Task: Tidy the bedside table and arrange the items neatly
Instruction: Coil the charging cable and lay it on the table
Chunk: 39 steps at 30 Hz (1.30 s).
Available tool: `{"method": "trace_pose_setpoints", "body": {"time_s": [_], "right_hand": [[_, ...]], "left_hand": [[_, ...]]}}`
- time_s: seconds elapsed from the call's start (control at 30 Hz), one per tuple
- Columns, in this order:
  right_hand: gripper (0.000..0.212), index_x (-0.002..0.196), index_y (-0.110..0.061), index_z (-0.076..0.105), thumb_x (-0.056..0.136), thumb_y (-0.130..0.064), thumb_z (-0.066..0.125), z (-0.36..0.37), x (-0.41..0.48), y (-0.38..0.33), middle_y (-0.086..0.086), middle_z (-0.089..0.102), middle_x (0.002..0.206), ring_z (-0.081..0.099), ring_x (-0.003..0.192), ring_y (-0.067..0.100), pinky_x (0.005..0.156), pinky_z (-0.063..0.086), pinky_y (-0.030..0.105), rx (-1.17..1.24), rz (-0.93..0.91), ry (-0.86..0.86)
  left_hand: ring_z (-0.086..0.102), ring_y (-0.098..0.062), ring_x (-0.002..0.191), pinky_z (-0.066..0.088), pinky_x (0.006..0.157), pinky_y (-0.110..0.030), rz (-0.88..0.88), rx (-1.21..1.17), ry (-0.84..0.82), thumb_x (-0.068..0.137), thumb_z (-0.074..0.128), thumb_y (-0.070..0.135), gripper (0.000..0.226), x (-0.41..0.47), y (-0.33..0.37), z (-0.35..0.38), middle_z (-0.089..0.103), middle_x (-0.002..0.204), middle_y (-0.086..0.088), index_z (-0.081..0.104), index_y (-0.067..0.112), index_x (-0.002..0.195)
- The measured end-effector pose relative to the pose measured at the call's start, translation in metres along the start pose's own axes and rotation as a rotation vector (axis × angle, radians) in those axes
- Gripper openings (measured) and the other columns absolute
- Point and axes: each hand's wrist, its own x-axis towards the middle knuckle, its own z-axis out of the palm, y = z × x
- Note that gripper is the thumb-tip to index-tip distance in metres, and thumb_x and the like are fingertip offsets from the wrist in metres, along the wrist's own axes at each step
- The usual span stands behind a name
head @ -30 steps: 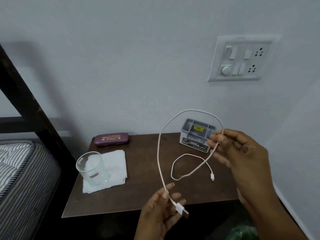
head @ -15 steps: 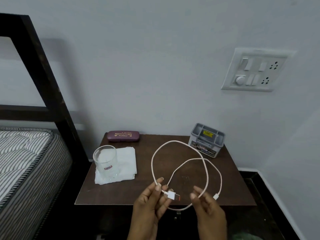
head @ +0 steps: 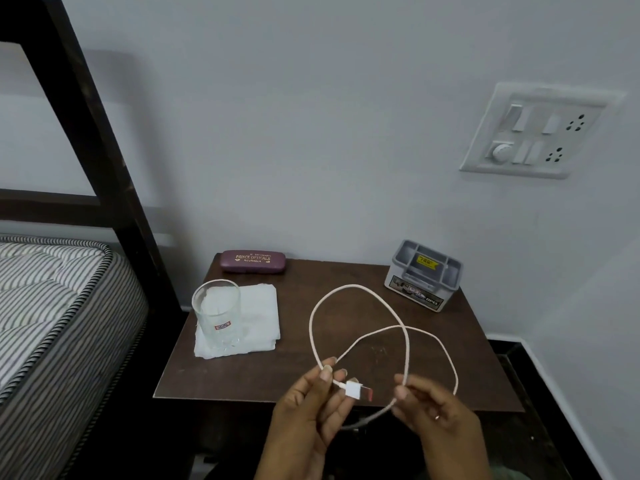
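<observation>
A white charging cable (head: 313,320) hangs in two overlapping loops above the front of the dark wooden bedside table (head: 346,296). My left hand (head: 311,410) pinches it just behind its white USB plug (head: 358,390). My right hand (head: 434,410) grips the loops at their lower right. A clear drinking glass (head: 217,315) stands on a folded white cloth (head: 258,320) at the table's left. A maroon spectacle case (head: 253,261) lies along the back edge. A grey compartment organiser box (head: 423,274) sits at the back right corner.
A bed with a striped mattress (head: 52,306) and a dark wooden frame post (head: 90,133) stands close to the left of the table. A white switch and socket panel (head: 536,131) is on the wall above right. Dark floor (head: 540,410) lies to the right.
My right hand came down from near the organiser to the table's front, gathering the cable into two loops. The view has shifted, showing more of the bed.
</observation>
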Motion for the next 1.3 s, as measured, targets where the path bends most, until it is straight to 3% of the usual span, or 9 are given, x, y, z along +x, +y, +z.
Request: {"method": "trace_pose_setpoints", "body": {"time_s": [0.1,0.33,0.47,0.6,0.73,0.87,1.03,1.23,1.3], "right_hand": [[0.023,0.07,-0.001,0.068,0.076,0.02,0.059,0.015,-0.008,0.007,0.01,0.07,0.058,0.067,0.055,0.01,0.049,0.053,0.016,0.134,0.12,-0.005],[0.019,0.071,0.004,0.064,0.072,0.023,0.061,0.031,-0.014,0.008,0.009,0.069,0.057,0.068,0.055,0.014,0.049,0.054,0.018,0.281,0.138,0.065],[0.045,0.06,-0.001,0.068,0.031,-0.023,0.095,0.035,-0.017,0.017,0.015,0.071,0.064,0.071,0.065,0.023,0.051,0.055,0.02,0.347,0.144,0.061],[0.077,0.061,-0.005,0.071,-0.001,-0.046,0.09,0.039,-0.018,0.021,0.016,0.072,0.067,0.071,0.064,0.02,0.053,0.055,0.021,0.412,0.154,0.115],[0.07,0.059,-0.007,0.072,0.001,-0.042,0.091,0.043,-0.02,0.02,0.014,0.073,0.065,0.071,0.062,0.018,0.051,0.054,0.019,0.407,0.146,0.088],[0.017,0.061,-0.011,0.075,0.054,0.0,0.085,0.043,-0.021,0.021,0.017,0.073,0.071,0.072,0.071,0.019,0.052,0.054,0.016,0.328,0.143,0.037],[0.077,0.074,-0.016,0.078,0.005,-0.049,0.09,0.04,-0.015,0.022,0.011,0.075,0.076,0.072,0.071,0.015,0.055,0.054,0.018,0.408,0.157,0.019],[0.073,0.069,-0.011,0.077,0.01,-0.051,0.09,0.035,-0.011,0.029,0.011,0.075,0.076,0.072,0.07,0.017,0.055,0.054,0.016,0.34,0.206,0.007],[0.046,0.073,-0.005,0.076,0.042,-0.034,0.092,0.031,-0.01,0.03,0.015,0.075,0.075,0.072,0.066,0.017,0.054,0.054,0.017,0.326,0.247,-0.015]], "left_hand": [[0.07,-0.012,0.054,0.055,0.047,-0.018,-0.033,-0.009,0.022,0.087,0.057,0.002,0.01,-0.004,-0.005,0.006,0.073,0.065,-0.004,0.067,0.004,0.09],[0.057,0.001,0.043,0.042,0.04,-0.012,0.099,0.239,0.137,0.079,0.07,0.008,0.006,-0.001,-0.014,0.008,0.069,0.059,0.003,0.074,0.012,0.083],[0.062,-0.007,0.054,0.048,0.049,-0.018,0.022,0.139,0.138,0.08,0.069,0.008,0.005,-0.002,-0.02,0.007,0.069,0.064,-0.002,0.071,0.011,0.076],[0.067,-0.012,0.053,0.055,0.052,-0.018,-0.016,0.02,0.078,0.082,0.062,-0.004,0.006,0.0,-0.021,0.007,0.071,0.065,-0.011,0.067,-0.001,0.083],[0.07,-0.014,0.057,0.057,0.053,-0.019,0.024,0.0,0.052,0.081,0.059,-0.011,0.01,0.005,-0.021,0.007,0.074,0.072,-0.014,0.065,-0.006,0.088],[0.071,-0.016,0.058,0.057,0.052,-0.021,0.051,0.036,0.031,0.081,0.058,-0.014,0.012,0.008,-0.022,0.005,0.074,0.073,-0.015,0.065,-0.007,0.087],[0.072,-0.021,0.074,0.059,0.062,-0.023,0.118,0.098,0.02,0.077,0.061,-0.018,0.023,0.011,-0.019,0.002,0.074,0.091,-0.02,0.064,-0.003,0.094],[0.074,-0.022,0.08,0.06,0.064,-0.025,0.127,0.045,-0.006,0.082,0.062,-0.007,0.044,0.016,-0.015,0.0,0.075,0.095,-0.017,0.052,0.015,0.119],[0.074,-0.022,0.083,0.06,0.064,-0.026,0.123,0.048,0.001,0.087,0.056,-0.003,0.042,0.017,-0.015,0.001,0.074,0.098,-0.017,0.048,0.014,0.124]]}}
